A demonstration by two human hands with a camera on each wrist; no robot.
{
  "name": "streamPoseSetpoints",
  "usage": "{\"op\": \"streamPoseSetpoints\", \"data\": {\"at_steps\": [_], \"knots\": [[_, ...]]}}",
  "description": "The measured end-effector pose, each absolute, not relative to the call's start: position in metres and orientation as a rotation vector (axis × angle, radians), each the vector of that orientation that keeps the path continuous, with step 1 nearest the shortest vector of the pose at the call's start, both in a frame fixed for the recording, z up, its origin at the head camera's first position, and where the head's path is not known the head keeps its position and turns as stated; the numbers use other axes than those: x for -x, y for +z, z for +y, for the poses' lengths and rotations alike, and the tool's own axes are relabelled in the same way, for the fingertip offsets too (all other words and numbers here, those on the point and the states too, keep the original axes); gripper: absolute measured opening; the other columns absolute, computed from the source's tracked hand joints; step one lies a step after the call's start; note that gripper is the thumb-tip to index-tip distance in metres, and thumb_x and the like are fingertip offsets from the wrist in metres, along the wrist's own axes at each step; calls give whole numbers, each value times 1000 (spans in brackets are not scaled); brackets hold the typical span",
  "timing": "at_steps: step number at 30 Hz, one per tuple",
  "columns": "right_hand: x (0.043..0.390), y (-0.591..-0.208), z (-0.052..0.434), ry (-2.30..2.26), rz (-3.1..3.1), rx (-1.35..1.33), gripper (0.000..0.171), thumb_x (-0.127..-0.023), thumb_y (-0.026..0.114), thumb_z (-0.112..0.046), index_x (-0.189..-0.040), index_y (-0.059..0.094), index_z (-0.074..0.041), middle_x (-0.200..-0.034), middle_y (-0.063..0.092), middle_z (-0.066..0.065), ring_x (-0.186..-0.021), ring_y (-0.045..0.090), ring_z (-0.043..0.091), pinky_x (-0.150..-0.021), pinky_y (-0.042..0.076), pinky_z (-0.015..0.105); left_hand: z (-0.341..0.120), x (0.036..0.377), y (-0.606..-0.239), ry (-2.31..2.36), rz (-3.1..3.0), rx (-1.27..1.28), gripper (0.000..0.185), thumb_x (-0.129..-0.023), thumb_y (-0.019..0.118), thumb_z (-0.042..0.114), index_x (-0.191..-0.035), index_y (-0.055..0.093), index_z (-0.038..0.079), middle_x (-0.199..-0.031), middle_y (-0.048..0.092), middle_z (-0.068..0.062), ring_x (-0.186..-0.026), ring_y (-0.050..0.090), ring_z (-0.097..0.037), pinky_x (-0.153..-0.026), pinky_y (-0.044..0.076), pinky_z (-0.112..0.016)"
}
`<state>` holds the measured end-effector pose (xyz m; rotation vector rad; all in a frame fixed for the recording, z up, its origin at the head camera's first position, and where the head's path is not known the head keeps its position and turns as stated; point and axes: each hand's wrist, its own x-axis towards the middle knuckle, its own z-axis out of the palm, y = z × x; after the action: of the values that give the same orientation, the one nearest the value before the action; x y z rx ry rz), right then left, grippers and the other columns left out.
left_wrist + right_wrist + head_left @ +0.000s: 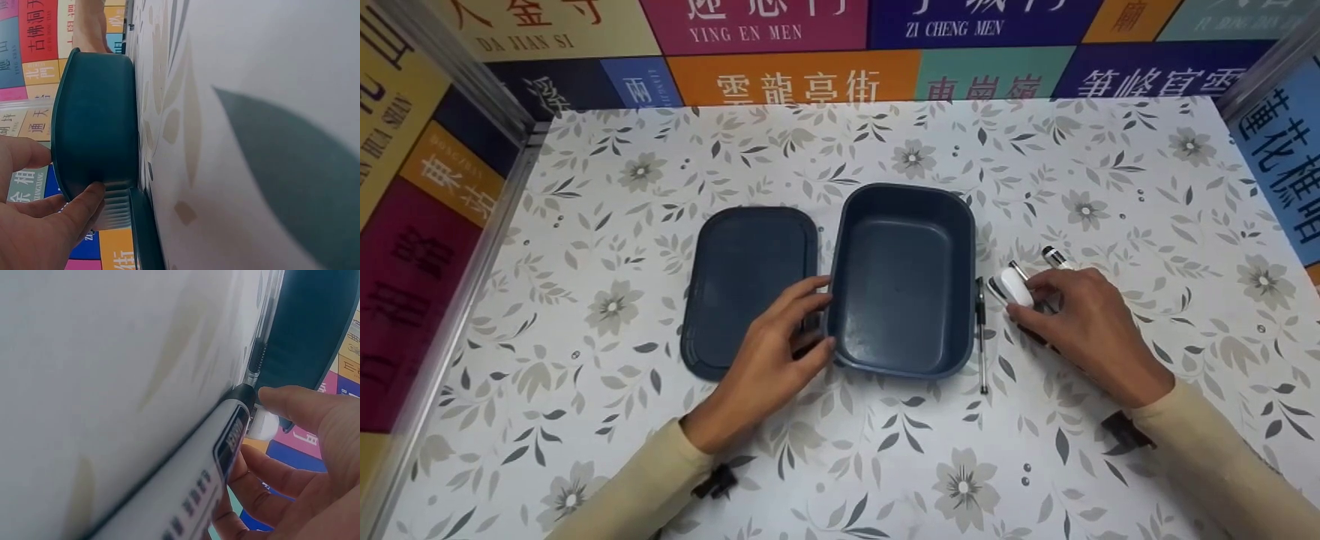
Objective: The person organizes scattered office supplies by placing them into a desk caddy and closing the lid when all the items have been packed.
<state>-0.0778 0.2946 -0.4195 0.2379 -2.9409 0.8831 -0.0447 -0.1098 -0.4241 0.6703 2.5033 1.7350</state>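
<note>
A dark blue rectangular lunch box [896,292], uncovered, stands mid-table. My left hand [769,356] touches its left side, the fingertips and thumb spread along the rim and outer wall. Its matching flat lid [746,285] lies left of the box, partly behind that hand. On the right, my right hand [1084,322] pinches a small white rounded object [1014,287] with a dark edge between thumb and forefinger. Large in the right wrist view, a white marker [202,478] with a black cap lies below that hand, its cap near the thumb.
A slim black-and-clear pen [981,337] lies along the box's right wall. Beyond the right fingers shows a black-ended white pen [1056,256]. The floral tabletop [780,161] ends at walls of coloured panels [795,79] with lettering.
</note>
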Motion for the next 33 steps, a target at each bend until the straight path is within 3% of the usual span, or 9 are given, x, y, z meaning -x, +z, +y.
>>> {"op": "streamPoseSetpoints", "data": {"at_steps": [4,12,20,28,33], "knots": [[77,-419,295,887,-2944,-225,26,-92,89,-27,-103,81,-5,-88,76,6,-93,61,27,-81,41,37,-109,45,-424,1733,2510,-670,51,-98,74,-4,-148,62,-7,-167,49,-8,-142,60,-25,-102,63,-36],[80,-417,293,900,-2950,-202,16,-92,86,-21,-101,82,-8,-83,76,1,-83,65,21,-68,43,21,-109,44,-423,1713,2527,-678,50,-100,73,-2,-148,62,-6,-167,49,-7,-139,62,-28,-97,65,-36],[80,-418,294,920,-2918,-175,11,-92,85,-18,-97,83,-9,-80,70,3,-76,58,20,-63,41,21,-109,45,-423,1701,2545,-672,50,-99,75,-1,-148,64,-4,-166,50,-6,-140,61,-20,-98,65,-36],[77,-414,291,1001,-2859,-69,19,-96,84,-22,-104,81,-5,-100,75,14,-98,62,26,-83,41,29,-109,45,-423,1694,2546,-667,51,-99,75,0,-148,63,-4,-167,50,-5,-140,61,-19,-100,64,-37],[76,-409,289,1058,-2827,-24,21,-97,84,-24,-107,82,-6,-102,76,10,-95,63,21,-76,43,20,-109,45,-423,1683,2546,-664,51,-100,75,0,-149,63,-4,-167,49,-5,-141,60,-19,-101,64,-37]]}}
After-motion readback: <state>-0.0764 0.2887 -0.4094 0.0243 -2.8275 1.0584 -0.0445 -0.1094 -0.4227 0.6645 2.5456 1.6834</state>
